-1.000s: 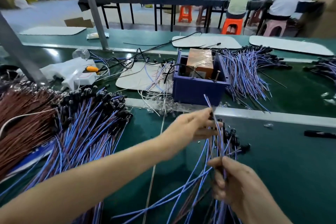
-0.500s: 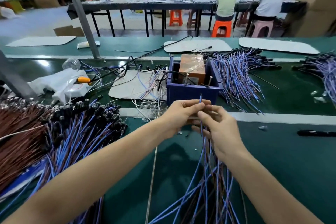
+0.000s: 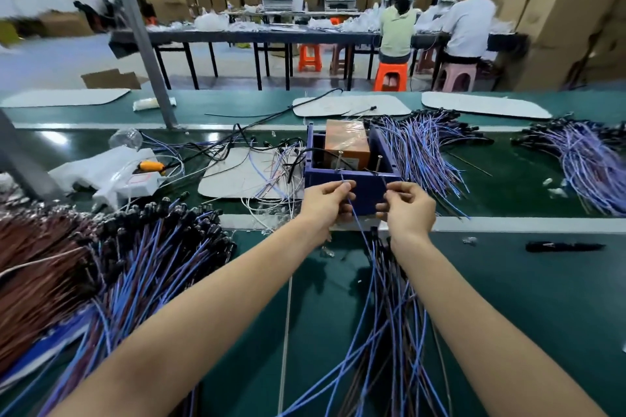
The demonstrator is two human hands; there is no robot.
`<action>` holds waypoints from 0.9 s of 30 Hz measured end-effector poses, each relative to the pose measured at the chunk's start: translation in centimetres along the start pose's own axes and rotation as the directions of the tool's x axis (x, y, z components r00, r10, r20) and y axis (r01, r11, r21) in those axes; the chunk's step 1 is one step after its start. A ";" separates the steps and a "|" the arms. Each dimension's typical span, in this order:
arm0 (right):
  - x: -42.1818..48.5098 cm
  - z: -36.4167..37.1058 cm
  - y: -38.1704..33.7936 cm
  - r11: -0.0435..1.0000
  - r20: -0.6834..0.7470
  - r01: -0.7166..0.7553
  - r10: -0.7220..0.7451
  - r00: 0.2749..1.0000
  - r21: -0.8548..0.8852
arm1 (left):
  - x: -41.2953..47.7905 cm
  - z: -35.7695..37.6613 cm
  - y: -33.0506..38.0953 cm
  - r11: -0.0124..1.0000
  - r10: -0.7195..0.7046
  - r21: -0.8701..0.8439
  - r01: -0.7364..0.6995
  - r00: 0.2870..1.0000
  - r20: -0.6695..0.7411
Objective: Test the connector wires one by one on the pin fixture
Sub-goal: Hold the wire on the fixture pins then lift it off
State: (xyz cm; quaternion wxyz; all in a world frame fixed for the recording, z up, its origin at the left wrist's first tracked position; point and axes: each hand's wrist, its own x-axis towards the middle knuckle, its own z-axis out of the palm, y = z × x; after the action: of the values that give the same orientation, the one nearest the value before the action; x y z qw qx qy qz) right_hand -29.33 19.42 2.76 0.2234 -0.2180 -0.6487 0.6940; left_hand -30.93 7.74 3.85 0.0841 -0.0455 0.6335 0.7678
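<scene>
1. Currently nearest: loose bundle of thin blue and brown insulated wires (image 3: 389, 315) fanned over the dark green bench mat (image 3: 508, 298), between both forearms.
2. Left of that: big heap of blue-and-brown wires with black connector ends (image 3: 152, 247); at far left, a heap of brown wires (image 3: 30, 267).
3. Left hand (image 3: 325, 203): thumb and forefinger pinched on one thin blue wire (image 3: 357, 220) rising out of the bundle, tip just under the left of two upright metal pins (image 3: 339, 161); contact not discernible.
4. Right hand (image 3: 410, 210): fingers curled, tips pinched on a thin dark wire end (image 3: 386, 184), too fine to identify further.
5. Just beyond both hands: open-topped dark blue plastic box fixture (image 3: 364, 193), pins at its front rim, orange film-wrapped block (image 3: 345, 142) inside.
6. Right of the box: spread of blue wires (image 3: 423, 156).
7. Far back: two seated people (image 3: 394, 30) at a long table (image 3: 271, 35).
</scene>
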 end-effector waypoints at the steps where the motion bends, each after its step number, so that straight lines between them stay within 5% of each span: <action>1: 0.2 0.1 -0.1 1.000 -0.019 0.006 -0.006 1.000 -0.018 | 0.1 -0.1 0.1 1.000 -0.007 0.008 0.007 1.000 -0.019; 11: 1.2 0.4 0.3 0.998 0.007 -0.028 0.029 1.000 -0.048 | 1.8 -0.6 0.0 0.995 -0.062 0.068 0.071 0.989 -0.133; 19: 1.6 -1.1 -2.8 0.997 0.055 0.063 -0.061 0.997 -0.041 | 1.3 -1.6 4.2 0.994 0.088 0.062 -0.085 0.995 -0.046; 24: 2.1 -3.2 -12.8 0.949 0.024 0.220 -0.231 0.973 0.224 | -1.3 -2.2 13.6 0.914 0.374 -0.181 -0.362 0.927 0.031; 27: 1.1 -4.4 -16.9 0.805 0.023 0.318 -0.379 0.925 0.501 | -3.9 -2.6 17.2 0.799 0.553 -0.339 -0.497 0.828 0.088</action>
State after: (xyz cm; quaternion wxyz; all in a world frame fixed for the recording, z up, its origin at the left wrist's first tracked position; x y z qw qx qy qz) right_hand -27.15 24.59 19.35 0.3547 0.0114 -0.4937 0.7939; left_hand -30.43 1.80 20.69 -0.0833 0.1907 0.4858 0.8489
